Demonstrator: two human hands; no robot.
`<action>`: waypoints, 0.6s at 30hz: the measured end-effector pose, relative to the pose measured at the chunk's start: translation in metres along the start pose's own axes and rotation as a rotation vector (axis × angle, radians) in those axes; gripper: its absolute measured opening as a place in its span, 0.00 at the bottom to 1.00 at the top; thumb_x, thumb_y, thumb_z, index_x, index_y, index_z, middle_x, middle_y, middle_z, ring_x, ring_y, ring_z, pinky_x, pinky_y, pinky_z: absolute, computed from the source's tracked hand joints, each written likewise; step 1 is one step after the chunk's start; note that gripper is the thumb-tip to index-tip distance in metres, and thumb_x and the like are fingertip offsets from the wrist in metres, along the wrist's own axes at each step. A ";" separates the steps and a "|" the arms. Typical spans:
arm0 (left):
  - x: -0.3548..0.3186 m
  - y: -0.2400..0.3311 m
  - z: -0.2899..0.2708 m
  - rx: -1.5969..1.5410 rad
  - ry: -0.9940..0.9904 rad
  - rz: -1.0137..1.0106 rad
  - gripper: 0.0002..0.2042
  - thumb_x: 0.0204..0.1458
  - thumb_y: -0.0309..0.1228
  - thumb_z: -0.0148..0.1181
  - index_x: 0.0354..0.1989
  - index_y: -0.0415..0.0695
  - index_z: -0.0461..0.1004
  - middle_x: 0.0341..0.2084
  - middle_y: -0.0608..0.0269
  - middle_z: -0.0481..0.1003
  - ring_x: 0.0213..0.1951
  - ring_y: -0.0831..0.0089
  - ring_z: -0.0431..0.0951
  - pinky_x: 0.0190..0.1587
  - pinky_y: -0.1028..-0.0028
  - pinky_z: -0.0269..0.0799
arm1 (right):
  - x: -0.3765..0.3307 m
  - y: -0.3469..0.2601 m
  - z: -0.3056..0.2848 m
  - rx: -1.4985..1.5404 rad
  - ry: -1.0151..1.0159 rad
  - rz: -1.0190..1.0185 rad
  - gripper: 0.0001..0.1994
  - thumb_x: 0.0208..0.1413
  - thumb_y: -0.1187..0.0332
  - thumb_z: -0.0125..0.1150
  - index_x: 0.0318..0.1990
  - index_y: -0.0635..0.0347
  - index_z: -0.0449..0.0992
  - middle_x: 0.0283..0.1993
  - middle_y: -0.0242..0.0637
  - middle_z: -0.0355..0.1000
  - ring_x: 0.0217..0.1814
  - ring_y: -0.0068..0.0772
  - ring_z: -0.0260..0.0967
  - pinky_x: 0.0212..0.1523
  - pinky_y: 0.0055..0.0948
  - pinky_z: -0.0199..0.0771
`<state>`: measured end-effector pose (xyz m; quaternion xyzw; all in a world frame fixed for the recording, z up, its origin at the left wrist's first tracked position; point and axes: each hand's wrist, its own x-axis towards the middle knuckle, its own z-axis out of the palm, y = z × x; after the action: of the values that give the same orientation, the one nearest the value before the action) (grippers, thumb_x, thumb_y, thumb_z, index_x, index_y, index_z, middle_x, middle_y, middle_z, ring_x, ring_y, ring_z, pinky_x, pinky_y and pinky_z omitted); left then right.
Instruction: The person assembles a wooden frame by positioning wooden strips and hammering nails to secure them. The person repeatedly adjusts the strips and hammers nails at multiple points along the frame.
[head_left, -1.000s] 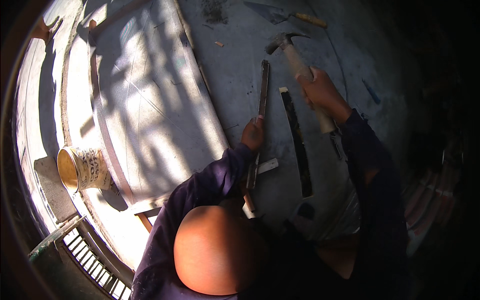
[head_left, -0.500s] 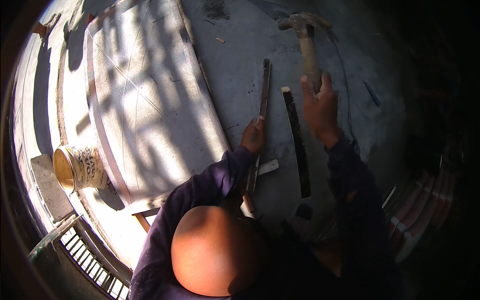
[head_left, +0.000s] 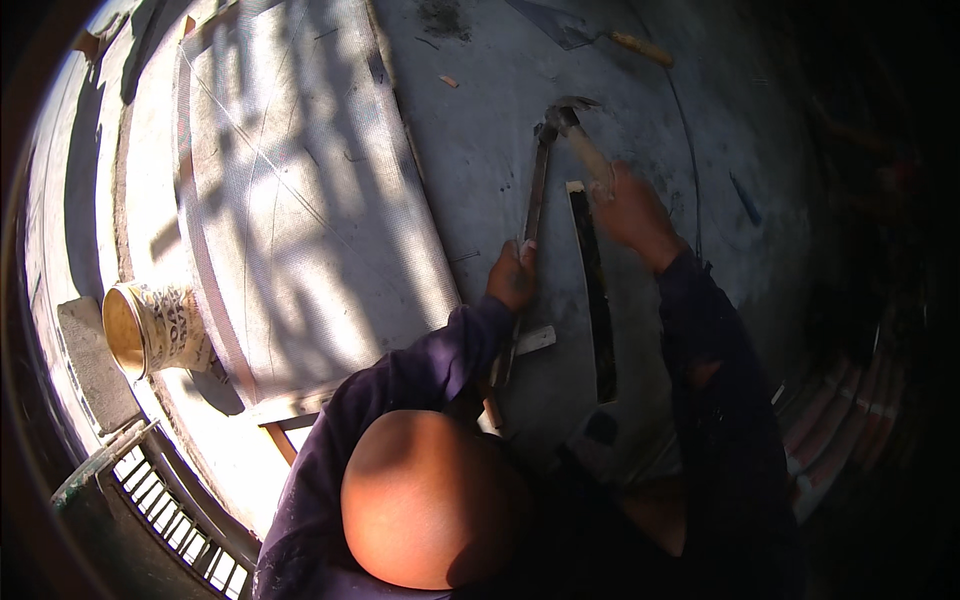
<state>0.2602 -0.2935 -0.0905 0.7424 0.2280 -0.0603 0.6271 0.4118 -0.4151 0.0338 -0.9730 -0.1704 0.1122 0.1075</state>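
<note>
My left hand [head_left: 513,275] is closed around a narrow wooden strip [head_left: 537,195], which points away from me on the grey floor. In my right hand [head_left: 637,215] is a claw hammer [head_left: 586,148], gripped by its pale wooden handle. The hammer's face is at the far end of that strip, seemingly touching it. A second, dark strip [head_left: 594,290] lies to the right, below my right hand. Beside the near end of the held strip is a short pale piece [head_left: 536,340].
A framed mesh screen [head_left: 320,190] lies at left, with a bucket [head_left: 150,325] on its side and a concrete block [head_left: 93,350] beyond. A trowel [head_left: 642,47] rests at the far side. A thin cable [head_left: 688,130], a blue slender object [head_left: 744,198] and reddish bundles [head_left: 840,420] are at right.
My right hand has swung the hammer down and to the left, from raised above the floor to the strip's far end. My left hand keeps its hold on the strip.
</note>
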 end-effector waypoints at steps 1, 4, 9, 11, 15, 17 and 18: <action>0.000 -0.001 0.000 0.006 0.016 0.004 0.24 0.72 0.45 0.44 0.43 0.30 0.70 0.35 0.31 0.76 0.40 0.40 0.78 0.44 0.55 0.71 | 0.002 0.001 -0.006 0.021 0.008 0.000 0.16 0.67 0.61 0.58 0.48 0.67 0.67 0.32 0.54 0.77 0.35 0.59 0.80 0.34 0.50 0.77; -0.002 -0.006 0.004 0.031 0.065 0.038 0.24 0.72 0.44 0.44 0.44 0.30 0.70 0.35 0.34 0.77 0.39 0.43 0.79 0.44 0.57 0.71 | 0.004 0.002 -0.017 0.297 0.268 -0.054 0.16 0.66 0.61 0.59 0.48 0.68 0.67 0.33 0.56 0.78 0.35 0.59 0.80 0.35 0.50 0.78; 0.005 -0.018 0.000 -0.026 -0.063 -0.025 0.24 0.72 0.45 0.43 0.45 0.30 0.71 0.35 0.36 0.77 0.40 0.45 0.79 0.45 0.57 0.71 | 0.005 0.002 0.005 0.460 0.379 -0.076 0.18 0.65 0.61 0.62 0.49 0.68 0.67 0.34 0.60 0.78 0.38 0.63 0.80 0.36 0.53 0.77; 0.011 -0.022 0.000 -0.044 -0.088 -0.035 0.24 0.71 0.46 0.43 0.44 0.31 0.71 0.36 0.30 0.76 0.43 0.35 0.78 0.45 0.52 0.71 | 0.007 0.007 0.009 -0.011 -0.106 0.015 0.18 0.64 0.61 0.63 0.49 0.67 0.67 0.35 0.60 0.78 0.39 0.64 0.79 0.37 0.55 0.77; 0.008 -0.030 -0.001 -0.089 -0.085 0.004 0.23 0.72 0.46 0.42 0.40 0.35 0.71 0.29 0.46 0.73 0.34 0.54 0.74 0.40 0.59 0.69 | 0.004 0.011 -0.004 0.190 0.089 0.048 0.17 0.65 0.61 0.61 0.48 0.68 0.66 0.35 0.62 0.78 0.38 0.66 0.79 0.38 0.56 0.77; 0.007 -0.032 -0.001 -0.170 -0.105 -0.032 0.22 0.73 0.46 0.42 0.40 0.38 0.72 0.25 0.65 0.69 0.29 0.75 0.68 0.36 0.68 0.68 | 0.002 0.007 -0.009 0.424 0.358 -0.062 0.18 0.65 0.60 0.60 0.47 0.68 0.66 0.34 0.61 0.78 0.37 0.66 0.78 0.37 0.55 0.77; 0.007 -0.032 -0.001 -0.155 -0.130 -0.068 0.21 0.73 0.46 0.42 0.39 0.39 0.72 0.25 0.66 0.68 0.29 0.76 0.67 0.36 0.69 0.67 | 0.001 0.005 -0.010 0.553 0.529 -0.194 0.18 0.65 0.60 0.60 0.47 0.68 0.66 0.33 0.61 0.78 0.37 0.66 0.78 0.37 0.55 0.77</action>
<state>0.2530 -0.2872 -0.1218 0.6779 0.2161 -0.1119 0.6937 0.4165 -0.4207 0.0419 -0.8820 -0.1912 -0.1115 0.4161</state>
